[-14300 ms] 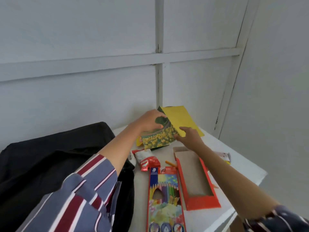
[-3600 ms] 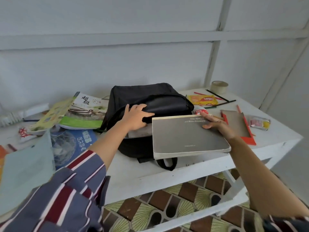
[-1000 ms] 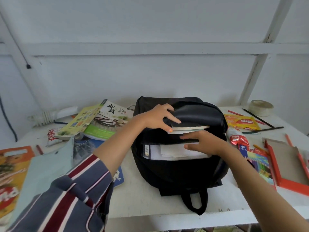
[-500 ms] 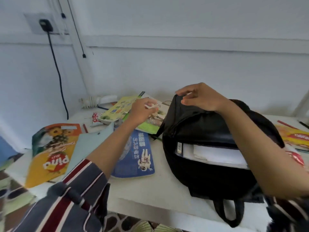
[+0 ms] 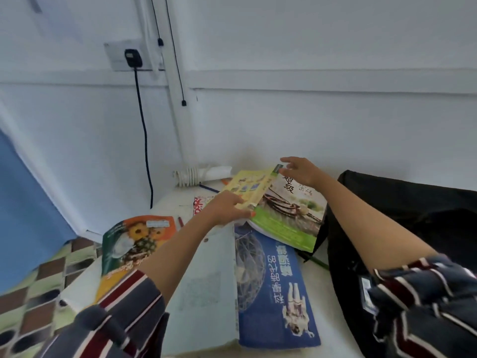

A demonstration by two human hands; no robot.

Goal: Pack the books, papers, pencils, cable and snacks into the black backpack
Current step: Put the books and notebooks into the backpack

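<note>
Pinching glossy yellow booklet (image 5: pixel 247 188), left hand (image 5: pixel 227 209); right hand (image 5: pixel 300 170) spread, empty.

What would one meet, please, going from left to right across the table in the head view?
Orange pineapple booklet → pale blue folder → blue book → black backpack.

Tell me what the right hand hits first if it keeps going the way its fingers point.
The right hand points left, its open fingers at the far corner of the yellow booklet, so it would probably meet that first. Past it lies the coiled white cable. How high the hand is stays unclear.
</note>
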